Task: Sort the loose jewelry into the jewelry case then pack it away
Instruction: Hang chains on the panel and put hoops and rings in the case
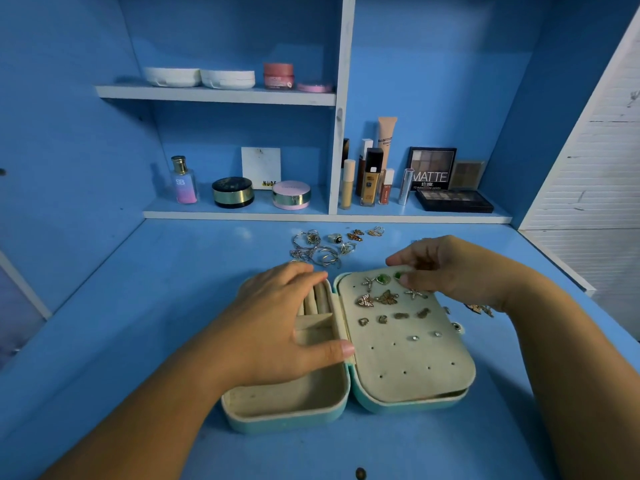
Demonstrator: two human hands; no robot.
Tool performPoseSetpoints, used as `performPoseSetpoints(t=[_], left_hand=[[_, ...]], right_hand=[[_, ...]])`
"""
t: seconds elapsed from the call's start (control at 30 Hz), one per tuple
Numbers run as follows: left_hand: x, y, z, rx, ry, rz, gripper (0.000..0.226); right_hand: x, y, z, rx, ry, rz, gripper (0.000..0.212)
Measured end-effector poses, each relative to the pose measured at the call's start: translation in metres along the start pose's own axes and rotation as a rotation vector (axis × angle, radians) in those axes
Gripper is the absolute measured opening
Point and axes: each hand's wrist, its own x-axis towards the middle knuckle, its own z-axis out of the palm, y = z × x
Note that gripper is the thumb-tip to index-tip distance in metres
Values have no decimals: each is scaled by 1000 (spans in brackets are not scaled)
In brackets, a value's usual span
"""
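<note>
Head view: jewelry case (287,415) lies open at the centre of the blue desk (138,306). Left hand (277,327) rests flat on the compartment half, fingers straight, gripping nothing. Right hand (446,271) is at the top edge of the earring panel (415,372), thumb and curled fingers pinching a green stud (398,276) (twin stud (382,279) just beside it, pinned). Loose jewelry (322,247) is heaped just behind the case; a few pieces (479,309) lie to its right.

Left hand (277,317) lies palm down, fingers straight and together. Right hand (446,268) has fingers curled toward thumb.
</note>
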Motion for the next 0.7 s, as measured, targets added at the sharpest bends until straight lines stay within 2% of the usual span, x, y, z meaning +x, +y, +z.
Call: performPoseSetpoints(t=[0.2, 0.33, 0.43, 0.53, 0.63, 0.7], left_hand=[[1, -1, -1, -3, 0, 0, 110], [1, -1, -1, -8, 13, 7, 111], [1, -2, 0, -19, 31, 19, 111], [2, -3, 0, -33, 62, 38, 110], [4, -4, -1, -42, 92, 69, 106], [6, -8, -4, -136, 148, 69, 96]], right_hand=[[6, -1, 7, -163, 40, -30, 20], [5, 5, 0, -170, 52, -52, 18], [5, 16, -13, -57, 194, -58, 20], [9, 24, -17, -97, 329, -80, 18], [16, 20, -6, -131, 371, -179, 15], [23, 8, 4, -203, 346, -259, 15]])
